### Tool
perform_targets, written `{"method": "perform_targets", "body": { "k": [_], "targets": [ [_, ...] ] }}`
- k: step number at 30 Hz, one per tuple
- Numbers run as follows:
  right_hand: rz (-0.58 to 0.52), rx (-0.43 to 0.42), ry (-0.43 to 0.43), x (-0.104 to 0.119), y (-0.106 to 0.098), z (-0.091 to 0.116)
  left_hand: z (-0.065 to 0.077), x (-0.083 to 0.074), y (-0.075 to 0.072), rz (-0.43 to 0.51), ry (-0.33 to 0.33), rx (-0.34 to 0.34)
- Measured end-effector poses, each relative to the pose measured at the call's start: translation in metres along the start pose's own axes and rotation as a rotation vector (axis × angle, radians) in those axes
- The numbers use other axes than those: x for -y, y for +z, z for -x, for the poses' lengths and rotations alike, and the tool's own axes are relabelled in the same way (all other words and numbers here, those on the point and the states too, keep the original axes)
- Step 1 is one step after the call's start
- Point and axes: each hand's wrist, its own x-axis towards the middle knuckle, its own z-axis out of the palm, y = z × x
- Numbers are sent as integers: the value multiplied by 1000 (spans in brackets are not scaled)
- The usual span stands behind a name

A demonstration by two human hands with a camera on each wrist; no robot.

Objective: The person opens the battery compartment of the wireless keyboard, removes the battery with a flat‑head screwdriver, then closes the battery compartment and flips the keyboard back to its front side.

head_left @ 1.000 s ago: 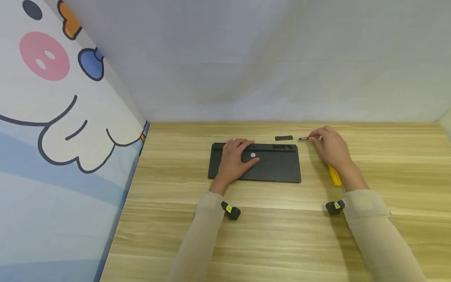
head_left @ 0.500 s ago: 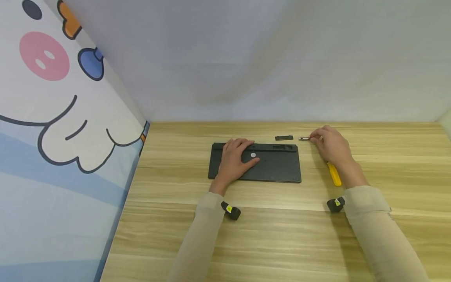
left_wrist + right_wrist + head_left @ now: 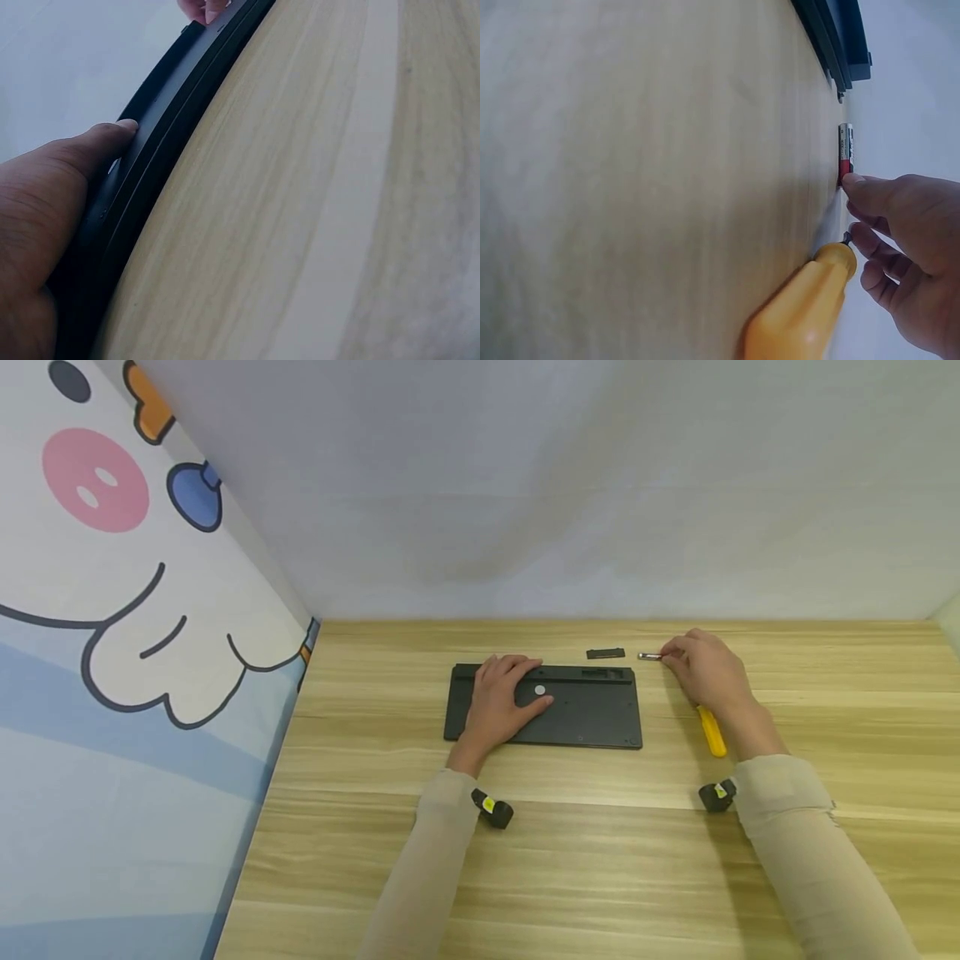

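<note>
A black keyboard (image 3: pixel 592 714) lies underside up, its battery compartment (image 3: pixel 603 673) uncovered near the far right corner. My left hand (image 3: pixel 497 697) rests on its left half with the thumb spread; the left wrist view shows this thumb (image 3: pixel 112 142) on the dark case. To the keyboard's right, my right hand (image 3: pixel 708 672) pinches one end of a small battery (image 3: pixel 649 657) by the tabletop. In the right wrist view the fingertips are at the red end of the battery (image 3: pixel 846 146), whose other end is silver. Behind the keyboard lies the black battery cover (image 3: pixel 605 653).
A screwdriver with a yellow handle (image 3: pixel 712 732) lies partly under the right hand and forearm; its handle (image 3: pixel 802 307) is close below the fingers in the right wrist view. The wooden table (image 3: pixel 585 860) meets a pale wall (image 3: pixel 525 527) at the back and a cartoon panel at left.
The right hand and the battery have shifted very slightly to the right, and more of the battery shows. The left hand and keyboard have stayed in place.
</note>
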Motion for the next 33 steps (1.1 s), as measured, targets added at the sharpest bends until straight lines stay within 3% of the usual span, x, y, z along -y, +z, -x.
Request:
{"method": "perform_targets", "body": {
  "k": [10, 19, 33],
  "targets": [
    [-19, -28, -16, 3, -1, -1, 0, 0, 0, 5, -6, 7],
    [-26, -64, -93, 19, 5, -10, 0, -1, 0, 4, -6, 12],
    [-5, 22, -170, 46, 16, -26, 0, 0, -2, 8, 3, 9]
  ]
}}
